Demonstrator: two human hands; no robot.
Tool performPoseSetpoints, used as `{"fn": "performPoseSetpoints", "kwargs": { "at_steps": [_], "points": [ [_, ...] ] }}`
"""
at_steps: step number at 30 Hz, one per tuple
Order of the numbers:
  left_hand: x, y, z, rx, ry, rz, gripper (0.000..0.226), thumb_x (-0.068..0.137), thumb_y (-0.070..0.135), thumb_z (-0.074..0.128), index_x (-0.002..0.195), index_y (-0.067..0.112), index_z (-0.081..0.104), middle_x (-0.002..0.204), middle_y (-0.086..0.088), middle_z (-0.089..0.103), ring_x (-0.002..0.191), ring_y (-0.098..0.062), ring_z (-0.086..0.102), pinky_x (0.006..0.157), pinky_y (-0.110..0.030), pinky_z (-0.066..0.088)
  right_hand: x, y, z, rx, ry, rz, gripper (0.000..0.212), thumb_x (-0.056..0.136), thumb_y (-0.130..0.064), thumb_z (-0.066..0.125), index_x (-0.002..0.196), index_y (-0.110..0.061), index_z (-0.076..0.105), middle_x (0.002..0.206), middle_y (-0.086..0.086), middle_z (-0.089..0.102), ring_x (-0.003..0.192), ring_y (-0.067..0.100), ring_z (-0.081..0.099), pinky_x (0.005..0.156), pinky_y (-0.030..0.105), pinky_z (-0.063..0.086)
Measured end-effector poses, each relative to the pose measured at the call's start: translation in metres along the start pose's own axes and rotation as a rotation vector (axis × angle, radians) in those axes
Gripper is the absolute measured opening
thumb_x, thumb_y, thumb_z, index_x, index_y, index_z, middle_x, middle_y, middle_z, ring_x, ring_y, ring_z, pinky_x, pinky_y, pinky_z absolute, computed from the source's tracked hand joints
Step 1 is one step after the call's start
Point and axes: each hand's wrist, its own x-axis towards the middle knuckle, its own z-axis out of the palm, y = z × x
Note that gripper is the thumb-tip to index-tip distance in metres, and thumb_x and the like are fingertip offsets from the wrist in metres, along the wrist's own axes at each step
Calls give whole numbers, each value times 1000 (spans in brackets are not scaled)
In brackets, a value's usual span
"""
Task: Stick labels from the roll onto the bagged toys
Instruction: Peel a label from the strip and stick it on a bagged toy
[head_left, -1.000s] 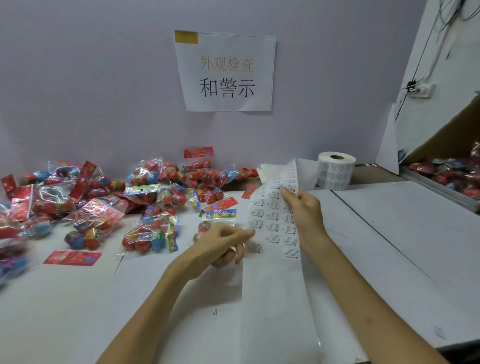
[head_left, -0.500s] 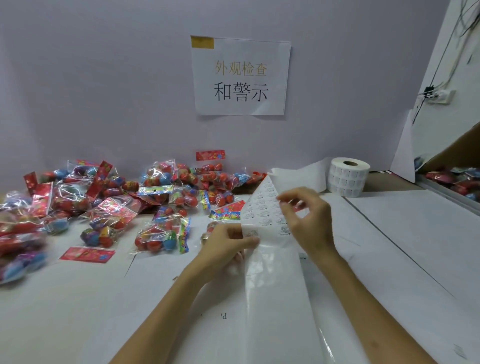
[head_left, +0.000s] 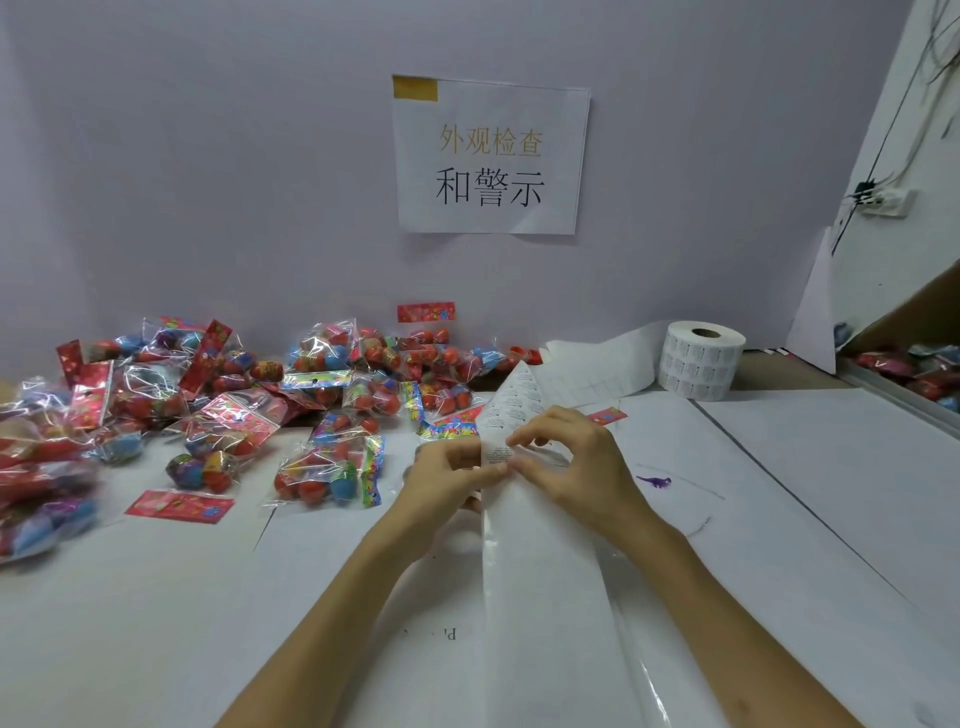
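A white label roll (head_left: 700, 359) stands at the back right of the table. Its strip of labels (head_left: 511, 402) runs forward to my hands, and the bare backing (head_left: 540, 597) trails toward me. My left hand (head_left: 447, 475) pinches the strip's left edge. My right hand (head_left: 576, 462) curls over the strip, its fingertips pinching at a label (head_left: 497, 453) beside my left thumb. A pile of clear bagged toys (head_left: 322, 374) with red and blue pieces lies to the left and behind. The nearest bag (head_left: 327, 475) sits just left of my left hand.
A white sheet with printed characters (head_left: 491, 156) hangs on the back wall. A cardboard box with more bagged toys (head_left: 914, 371) sits at the far right. A loose red header card (head_left: 179, 505) lies at front left. White paper (head_left: 779, 467) covers the table.
My right hand came down the strip from its upper part to meet my left hand. The strip folded lower, and the view tilted a little.
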Motion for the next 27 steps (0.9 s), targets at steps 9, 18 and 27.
{"fn": "performPoseSetpoints", "kwargs": {
  "at_steps": [9, 18, 27],
  "points": [
    [1, 3, 3, 11, 69, -55, 36, 97, 40, 65, 99, 7, 78, 101, -26, 72, 86, -30, 66, 72, -33, 55, -1, 2, 4, 18, 11, -18, 10, 82, -13, 83, 90, -14, 76, 89, -8, 70, 86, 8, 65, 76, 17, 52],
    [0, 5, 5, -12, 90, -94, 35, 100, 36, 62, 99, 5, 78, 99, -20, 75, 83, -26, 69, 72, -32, 56, -1, 2, 5, 14, 17, -50, 11, 81, -7, 81, 85, -16, 76, 90, -8, 68, 89, 8, 64, 78, 24, 54],
    [0, 4, 4, 2, 79, -134, 30, 101, 35, 61, 90, 12, 77, 85, -12, 74, 78, -22, 71, 73, -33, 56, -5, -3, 4, 101, -133, 27, 15, 77, -15, 64, 84, -23, 75, 96, -11, 63, 98, 9, 61, 79, 9, 47]
  ]
}}
